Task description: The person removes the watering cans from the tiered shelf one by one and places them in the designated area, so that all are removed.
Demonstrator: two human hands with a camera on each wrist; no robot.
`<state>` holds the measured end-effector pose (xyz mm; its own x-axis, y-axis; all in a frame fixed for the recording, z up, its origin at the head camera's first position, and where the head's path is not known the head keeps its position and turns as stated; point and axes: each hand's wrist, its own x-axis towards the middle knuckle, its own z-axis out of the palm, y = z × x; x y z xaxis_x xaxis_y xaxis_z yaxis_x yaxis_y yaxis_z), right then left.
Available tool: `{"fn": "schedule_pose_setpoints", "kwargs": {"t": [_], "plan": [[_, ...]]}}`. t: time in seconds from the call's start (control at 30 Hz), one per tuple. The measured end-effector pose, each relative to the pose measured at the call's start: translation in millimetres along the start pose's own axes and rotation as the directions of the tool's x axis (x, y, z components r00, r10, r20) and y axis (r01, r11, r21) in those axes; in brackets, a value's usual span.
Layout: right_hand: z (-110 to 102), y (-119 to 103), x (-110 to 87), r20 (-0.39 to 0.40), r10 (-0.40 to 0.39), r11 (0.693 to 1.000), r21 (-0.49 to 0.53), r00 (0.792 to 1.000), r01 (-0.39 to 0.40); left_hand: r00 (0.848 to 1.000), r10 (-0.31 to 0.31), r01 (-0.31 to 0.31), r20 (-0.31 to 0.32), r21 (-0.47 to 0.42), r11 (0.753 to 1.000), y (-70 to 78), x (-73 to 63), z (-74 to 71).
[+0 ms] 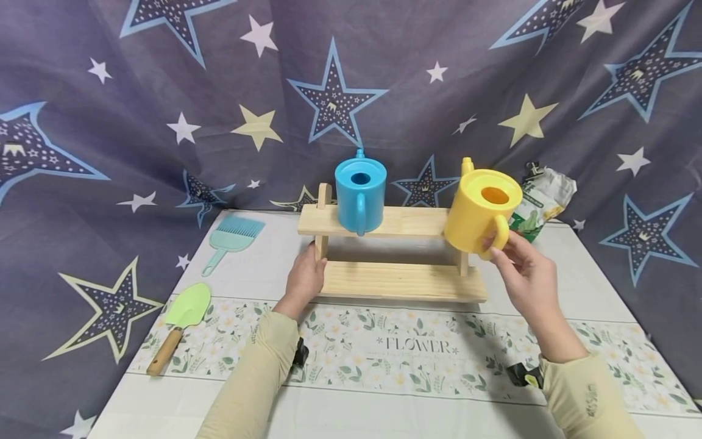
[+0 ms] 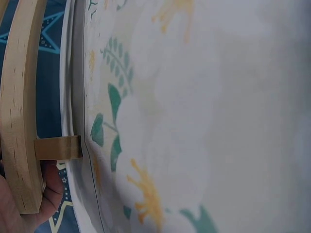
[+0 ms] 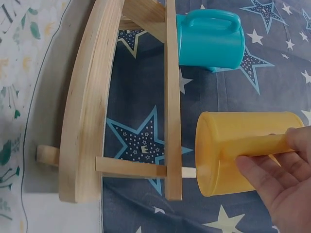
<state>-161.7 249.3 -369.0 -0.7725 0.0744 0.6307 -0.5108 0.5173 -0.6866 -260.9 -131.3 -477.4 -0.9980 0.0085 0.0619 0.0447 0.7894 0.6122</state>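
Observation:
A yellow watering can (image 1: 476,210) is held by its handle in my right hand (image 1: 529,277), with the thumb and fingers pinching it. In the right wrist view its base is a small gap away from the top plank, over the right end of the two-tier wooden shelf (image 1: 403,281). On that same plank, left of the middle, a blue watering can (image 1: 370,198) stands upright with its handle facing me. My left hand (image 1: 305,274) grips the shelf's left end; the left wrist view shows its fingers (image 2: 52,191) curled round the plank end.
On the left of the table lie a teal hand brush (image 1: 236,235) and a green trowel (image 1: 189,305) with a wooden handle. A clipped bag (image 1: 543,198) stands behind the yellow can at the back right. A star-patterned curtain (image 1: 417,79) hangs behind the table.

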Motion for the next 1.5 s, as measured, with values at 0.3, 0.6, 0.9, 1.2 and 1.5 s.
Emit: {"fn": "schedule_pose_setpoints", "kwargs": {"t": [0.3, 0.6, 0.9, 1.2, 1.5], "plan": [[-12, 2, -6.6, -0.018, 0.035, 0.999, -0.038, 0.999, -0.035, 1.000, -0.009, 0.009, 0.003, -0.004, 1.000, 1.1, -2.3, -0.5], [-22, 6, -11.7, -0.047, 0.041, 0.999, -0.027, 0.998, -0.042, 1.000, -0.021, 0.022, 0.016, -0.009, 1.000, 2.8, -3.7, -0.8], [-32, 7, -17.2, -0.068, 0.050, 0.999, -0.009, 0.996, -0.051, 0.999, -0.030, 0.030, 0.014, -0.006, 1.000, 2.2, -3.2, 0.3], [-43, 14, -24.7, -0.115, 0.103, 0.994, -0.014, 0.988, -0.105, 1.000, -0.021, 0.021, 0.014, -0.005, 1.000, 2.8, -2.4, 0.4], [-52, 18, -29.8, -0.137, 0.168, 0.986, 0.013, 0.976, -0.167, 1.000, -0.012, 0.012, 0.006, -0.003, 1.000, 1.3, -1.5, 0.9]]}}
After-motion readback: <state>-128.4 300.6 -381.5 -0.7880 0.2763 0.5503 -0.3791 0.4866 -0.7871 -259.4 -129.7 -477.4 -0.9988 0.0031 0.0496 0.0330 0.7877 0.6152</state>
